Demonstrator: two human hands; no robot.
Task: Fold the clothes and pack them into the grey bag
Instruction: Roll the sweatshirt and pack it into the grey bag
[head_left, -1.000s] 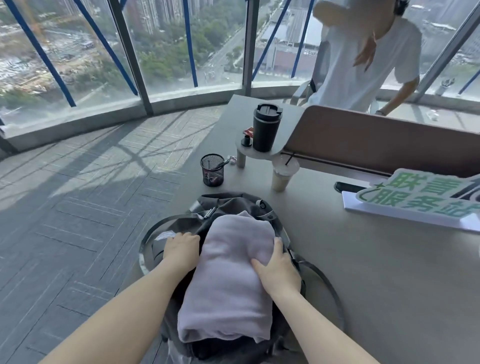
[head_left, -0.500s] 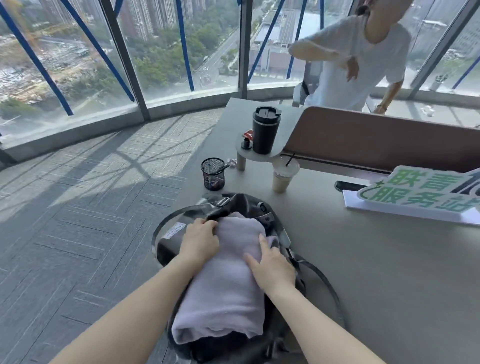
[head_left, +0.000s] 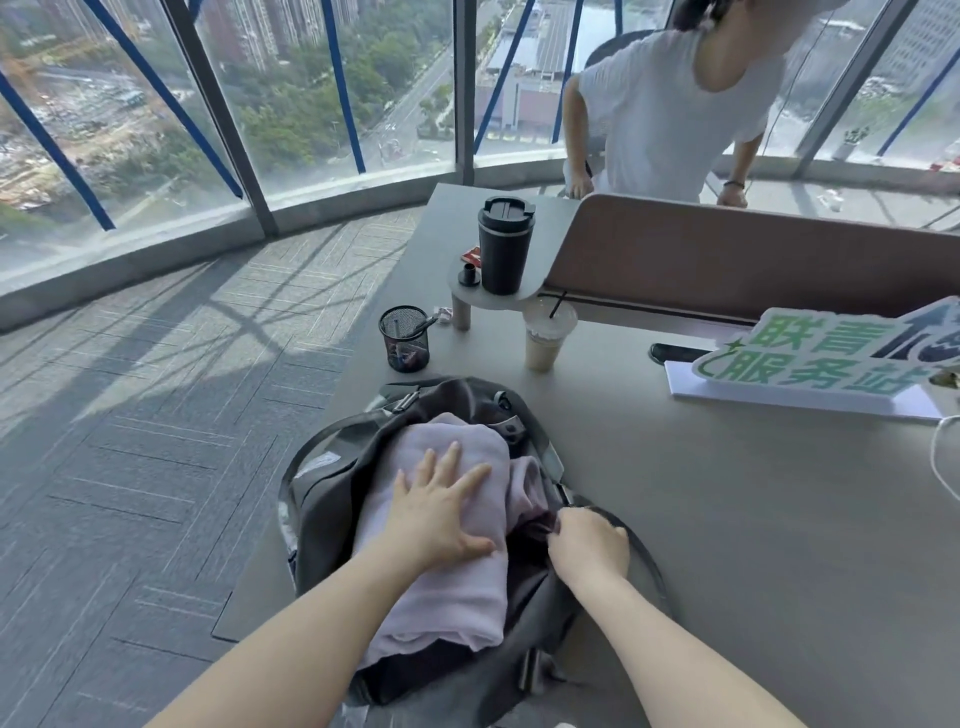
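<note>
A folded lilac garment (head_left: 457, 587) lies in the open mouth of the grey bag (head_left: 327, 499), which sits at the near left corner of the table. My left hand (head_left: 441, 506) presses flat on top of the garment with the fingers spread. To its right, my right hand (head_left: 589, 540) has its fingers curled round the bag's right rim, beside a bunched fold of the garment. The garment's near end hangs over the bag's front opening.
Behind the bag stand a mesh pen cup (head_left: 405, 338), an iced drink cup (head_left: 545, 338), and a black tumbler (head_left: 505, 244) on a small shelf. A green and white sign (head_left: 821, 364) lies at right. A person in a white shirt (head_left: 670, 109) leans beyond the brown divider (head_left: 727, 260).
My left hand moved from the garment's left edge onto its top. My right hand left the garment and took the bag's right rim. The garment sits deeper in the bag.
</note>
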